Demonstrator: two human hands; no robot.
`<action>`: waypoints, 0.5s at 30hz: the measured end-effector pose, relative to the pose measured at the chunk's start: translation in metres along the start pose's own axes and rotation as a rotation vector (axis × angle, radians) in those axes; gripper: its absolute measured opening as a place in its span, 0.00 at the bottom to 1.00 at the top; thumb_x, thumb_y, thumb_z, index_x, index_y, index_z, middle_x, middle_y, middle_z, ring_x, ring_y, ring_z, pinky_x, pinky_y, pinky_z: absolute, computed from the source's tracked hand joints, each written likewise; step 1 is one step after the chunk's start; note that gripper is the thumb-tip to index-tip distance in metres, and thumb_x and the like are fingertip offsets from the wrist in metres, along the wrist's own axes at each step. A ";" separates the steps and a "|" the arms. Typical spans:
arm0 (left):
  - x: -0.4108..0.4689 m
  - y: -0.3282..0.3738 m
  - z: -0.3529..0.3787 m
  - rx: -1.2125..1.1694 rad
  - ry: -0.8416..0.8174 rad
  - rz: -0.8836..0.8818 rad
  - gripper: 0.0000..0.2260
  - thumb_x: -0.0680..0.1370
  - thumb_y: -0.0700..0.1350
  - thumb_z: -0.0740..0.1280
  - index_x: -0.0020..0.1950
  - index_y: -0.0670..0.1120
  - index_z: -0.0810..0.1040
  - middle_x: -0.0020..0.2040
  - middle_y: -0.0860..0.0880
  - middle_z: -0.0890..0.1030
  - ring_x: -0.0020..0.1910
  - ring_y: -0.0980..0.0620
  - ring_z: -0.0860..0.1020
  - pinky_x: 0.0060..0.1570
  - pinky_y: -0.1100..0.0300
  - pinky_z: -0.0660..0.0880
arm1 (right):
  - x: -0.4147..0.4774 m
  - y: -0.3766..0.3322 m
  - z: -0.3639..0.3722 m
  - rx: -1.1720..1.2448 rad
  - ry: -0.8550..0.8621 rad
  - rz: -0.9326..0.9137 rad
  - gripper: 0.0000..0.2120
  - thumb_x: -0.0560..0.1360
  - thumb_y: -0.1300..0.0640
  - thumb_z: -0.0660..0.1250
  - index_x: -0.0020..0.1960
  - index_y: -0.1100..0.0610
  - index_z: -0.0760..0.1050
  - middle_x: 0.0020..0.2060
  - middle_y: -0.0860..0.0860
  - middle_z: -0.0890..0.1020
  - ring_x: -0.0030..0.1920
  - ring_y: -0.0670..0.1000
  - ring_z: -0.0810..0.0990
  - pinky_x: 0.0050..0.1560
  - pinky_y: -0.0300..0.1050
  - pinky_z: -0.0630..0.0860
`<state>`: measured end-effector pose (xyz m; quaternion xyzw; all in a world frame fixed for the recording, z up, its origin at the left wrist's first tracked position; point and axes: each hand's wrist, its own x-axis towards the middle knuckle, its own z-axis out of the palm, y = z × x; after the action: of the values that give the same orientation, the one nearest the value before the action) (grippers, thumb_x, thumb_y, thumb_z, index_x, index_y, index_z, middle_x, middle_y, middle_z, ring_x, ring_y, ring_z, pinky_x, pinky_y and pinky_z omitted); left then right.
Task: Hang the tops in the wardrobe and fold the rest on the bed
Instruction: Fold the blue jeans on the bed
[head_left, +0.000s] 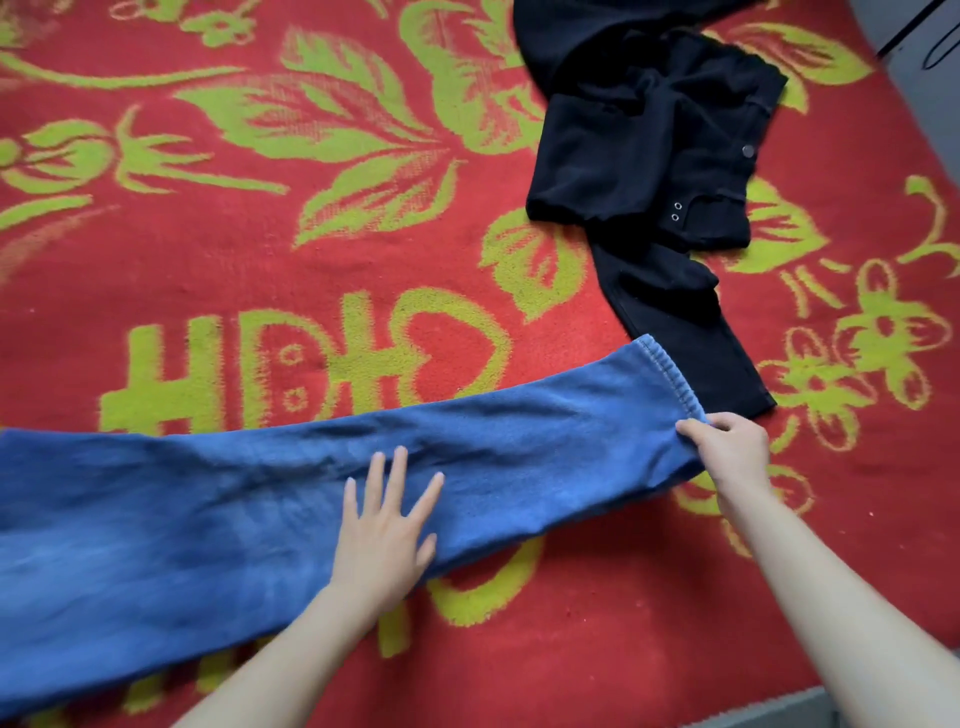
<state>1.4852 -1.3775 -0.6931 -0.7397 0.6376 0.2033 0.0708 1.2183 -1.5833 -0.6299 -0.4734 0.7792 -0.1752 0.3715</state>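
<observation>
Blue jeans (218, 514) lie stretched across the bed from the left edge to the right, legs stacked. My left hand (387, 525) presses flat on the middle of the leg, fingers spread and straight. My right hand (730, 449) pinches the near corner of the hem at the jeans' right end. Black trousers (649, 156) lie crumpled at the upper right, one leg trailing down to just beyond the blue hem.
The bed is covered by a red blanket (311, 249) with green leaf and flower patterns. The bed's near edge (779, 706) shows at the bottom right. A grey surface (930, 62) lies past the bed's top right corner.
</observation>
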 end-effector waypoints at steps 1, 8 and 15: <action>-0.008 0.006 0.012 -0.025 -0.038 0.023 0.33 0.60 0.56 0.72 0.65 0.52 0.72 0.65 0.36 0.74 0.65 0.38 0.64 0.48 0.35 0.75 | -0.016 -0.011 0.005 -0.019 0.032 -0.074 0.05 0.69 0.65 0.69 0.36 0.60 0.74 0.32 0.53 0.75 0.39 0.53 0.72 0.38 0.45 0.67; -0.033 0.012 0.031 -0.831 -0.325 -0.323 0.36 0.71 0.67 0.47 0.75 0.52 0.59 0.75 0.54 0.56 0.75 0.51 0.55 0.72 0.53 0.55 | -0.159 -0.063 0.076 -0.124 -0.219 -0.479 0.06 0.67 0.59 0.68 0.42 0.58 0.74 0.50 0.56 0.80 0.52 0.56 0.78 0.49 0.46 0.66; -0.040 -0.039 -0.025 -2.060 -0.069 -0.936 0.18 0.79 0.61 0.54 0.64 0.55 0.68 0.56 0.49 0.78 0.56 0.46 0.74 0.59 0.45 0.66 | -0.205 -0.027 0.160 -0.647 -0.888 -0.625 0.15 0.79 0.52 0.57 0.61 0.59 0.73 0.61 0.54 0.73 0.65 0.56 0.68 0.62 0.51 0.64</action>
<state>1.5238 -1.3430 -0.6605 -0.6058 -0.1751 0.6056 -0.4854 1.4101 -1.4058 -0.6342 -0.7948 0.3890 0.1824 0.4286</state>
